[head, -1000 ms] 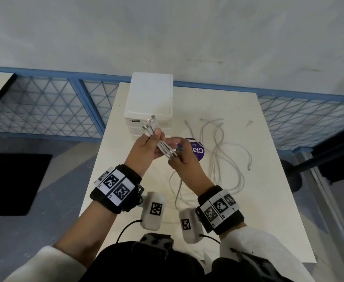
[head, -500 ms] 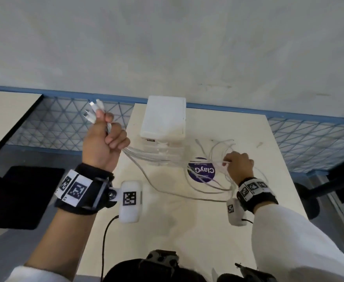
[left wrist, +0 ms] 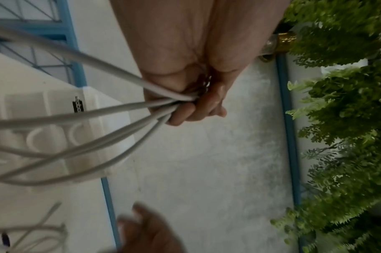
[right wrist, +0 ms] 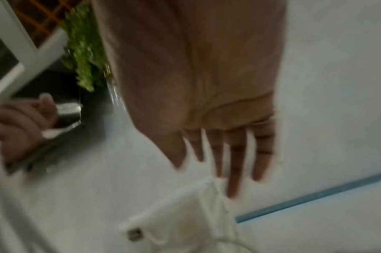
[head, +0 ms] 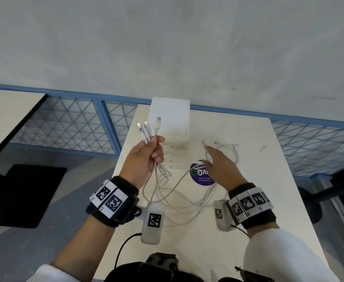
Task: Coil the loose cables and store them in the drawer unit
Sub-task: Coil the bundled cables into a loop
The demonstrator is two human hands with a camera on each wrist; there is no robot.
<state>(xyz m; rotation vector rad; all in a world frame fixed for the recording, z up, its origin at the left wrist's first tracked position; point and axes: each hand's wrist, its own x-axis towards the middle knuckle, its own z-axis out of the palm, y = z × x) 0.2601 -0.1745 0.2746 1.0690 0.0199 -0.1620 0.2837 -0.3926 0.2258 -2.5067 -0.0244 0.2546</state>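
cables (head: 156, 188): I see smooth matt white plastic sheathing
drawer unit (head: 170, 119): matt white plastic
table (head: 258, 210): pale, smooth, matt top

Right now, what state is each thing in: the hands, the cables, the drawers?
Left hand: raised, gripping a bunch of cable ends.
Right hand: open, fingers straight, holding nothing, over the table.
Held cables: uncoiled, plugs pointing up, the rest trailing onto the table.
Loose cables: lying in untidy loops near the right hand.
Drawer unit: drawers look shut.
Table: cables spread across it.
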